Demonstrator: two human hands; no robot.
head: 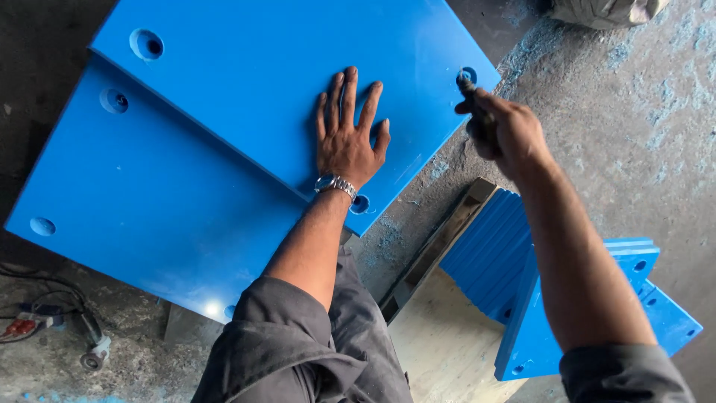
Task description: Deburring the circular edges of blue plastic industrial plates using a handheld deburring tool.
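A blue top panel (261, 82) lies on a larger blue panel (142, 216). The left hand (347, 138) rests flat on the top panel, fingers spread. The right hand (503, 130), fist closed around a dark tool (477, 108), holds its tip at the panel's corner hole (467, 75).

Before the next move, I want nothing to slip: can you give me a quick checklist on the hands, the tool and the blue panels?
1. Left hand flat on the top blue panel: ok.
2. Right hand closed on the dark tool: ok.
3. Tool tip at the corner hole: ok.
4. Top panel lying on the lower blue panel: ok.
5. Tool tip type: cannot tell.
6. Floor free of blue dust: not ok.
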